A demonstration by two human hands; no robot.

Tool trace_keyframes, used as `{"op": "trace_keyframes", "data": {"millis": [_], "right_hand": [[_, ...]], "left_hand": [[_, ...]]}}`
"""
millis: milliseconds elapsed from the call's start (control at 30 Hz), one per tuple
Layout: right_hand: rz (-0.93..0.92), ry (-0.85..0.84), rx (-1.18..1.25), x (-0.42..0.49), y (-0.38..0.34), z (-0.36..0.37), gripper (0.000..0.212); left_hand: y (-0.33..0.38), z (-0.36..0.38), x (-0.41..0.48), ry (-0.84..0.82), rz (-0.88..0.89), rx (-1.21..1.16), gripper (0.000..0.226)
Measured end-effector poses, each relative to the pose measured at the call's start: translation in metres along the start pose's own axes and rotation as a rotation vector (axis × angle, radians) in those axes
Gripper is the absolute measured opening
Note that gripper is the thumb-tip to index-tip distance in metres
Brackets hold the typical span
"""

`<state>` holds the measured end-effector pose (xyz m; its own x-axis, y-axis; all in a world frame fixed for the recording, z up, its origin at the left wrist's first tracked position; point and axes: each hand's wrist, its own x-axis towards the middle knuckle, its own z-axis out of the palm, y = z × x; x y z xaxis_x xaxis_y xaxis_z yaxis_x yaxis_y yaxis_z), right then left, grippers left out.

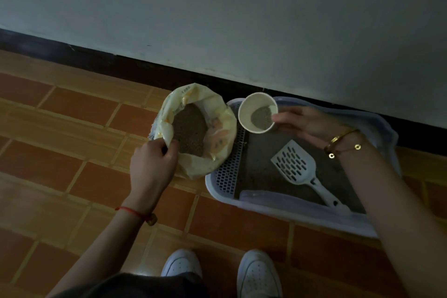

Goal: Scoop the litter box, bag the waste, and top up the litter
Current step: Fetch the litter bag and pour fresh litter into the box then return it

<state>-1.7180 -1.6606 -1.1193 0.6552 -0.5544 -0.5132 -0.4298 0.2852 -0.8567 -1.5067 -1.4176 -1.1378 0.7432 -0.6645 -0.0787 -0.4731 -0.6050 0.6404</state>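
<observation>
Top-up apparently begun: your right grip (307, 123) holds a part-filled cup (251, 110), litter box (302, 216) beneath it, left grip (152, 167) pinching the litter bag (219, 157).

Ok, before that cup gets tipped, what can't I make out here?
Head view only:
- Litter box right side: covered by the right hand and forearm.
- Paper cup outside and the fingers behind it: hidden by the cup itself.
- Litter bag print: too small, dim; the left hand covers its near edge.
- Litter depth in box and bag: unreadable from above.
</observation>
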Motion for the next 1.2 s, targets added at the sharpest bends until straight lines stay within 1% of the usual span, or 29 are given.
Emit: {"op": "trace_keyframes", "data": {"millis": [33, 67, 100, 133, 200, 233, 333, 400, 467, 533, 667, 800, 867, 933, 1000, 1100, 1200], "right_hand": [[0.0, 0.042, -0.081, -0.003, 0.006, -0.006, 0.071], [0.006, 0.086, -0.174, -0.005, 0.011, -0.011, 0.08], [0.022, 0.123, -0.277, -0.009, 0.015, -0.014, 0.08], [0.046, 0.15, -0.361, -0.013, 0.018, -0.016, 0.076], [0.063, 0.187, -0.452, -0.018, 0.025, -0.015, 0.069], [0.05, 0.207, -0.489, -0.019, 0.029, -0.014, 0.071], [-0.034, 0.294, -0.616, -0.018, 0.041, -0.007, 0.085], [-0.125, 0.369, -0.717, -0.016, 0.045, -0.004, 0.088], [-0.226, 0.407, -0.798, -0.018, 0.045, 0.0, 0.088], [-0.303, 0.422, -0.849, -0.02, 0.043, 0.002, 0.091], [-0.377, 0.484, -0.872, -0.021, 0.041, -0.003, 0.097], [-0.381, 0.583, -0.855, -0.022, 0.04, -0.01, 0.098], [-0.384, 0.568, -0.88, -0.024, 0.038, -0.013, 0.099], [-0.394, 0.501, -0.897, -0.027, 0.036, -0.012, 0.1], [-0.441, 0.487, -1.006, -0.029, 0.034, -0.007, 0.101], [-0.552, 0.547, -1.182, -0.032, 0.029, -0.001, 0.096], [-0.601, 0.577, -1.308, -0.034, 0.023, 0.001, 0.094]], "left_hand": [[0.0, 0.0, 0.001, 0.006, 0.005, 0.017, 0.041], [0.0, 0.001, 0.001, 0.017, 0.01, 0.036, 0.042], [0.001, 0.001, 0.001, 0.03, 0.014, 0.05, 0.043], [0.003, 0.002, 0.001, 0.041, 0.019, 0.058, 0.044], [0.006, 0.004, 0.0, 0.047, 0.018, 0.069, 0.045], [0.007, 0.005, -0.001, 0.05, 0.016, 0.077, 0.045], [0.011, 0.007, -0.003, 0.067, 0.029, 0.113, 0.045], [0.011, 0.007, -0.004, 0.072, 0.04, 0.122, 0.045], [0.011, 0.008, -0.004, 0.068, 0.04, 0.111, 0.044], [0.01, 0.008, -0.004, 0.064, 0.037, 0.106, 0.043], [0.007, 0.01, -0.003, 0.066, 0.038, 0.101, 0.044], [0.005, 0.01, -0.003, 0.068, 0.053, 0.101, 0.044], [0.003, 0.011, -0.002, 0.065, 0.052, 0.098, 0.044], [0.003, 0.011, -0.002, 0.067, 0.051, 0.091, 0.044], [0.004, 0.011, -0.003, 0.071, 0.054, 0.085, 0.043], [0.004, 0.01, -0.003, 0.066, 0.044, 0.084, 0.044], [0.004, 0.009, -0.003, 0.07, 0.045, 0.083, 0.044]]}}
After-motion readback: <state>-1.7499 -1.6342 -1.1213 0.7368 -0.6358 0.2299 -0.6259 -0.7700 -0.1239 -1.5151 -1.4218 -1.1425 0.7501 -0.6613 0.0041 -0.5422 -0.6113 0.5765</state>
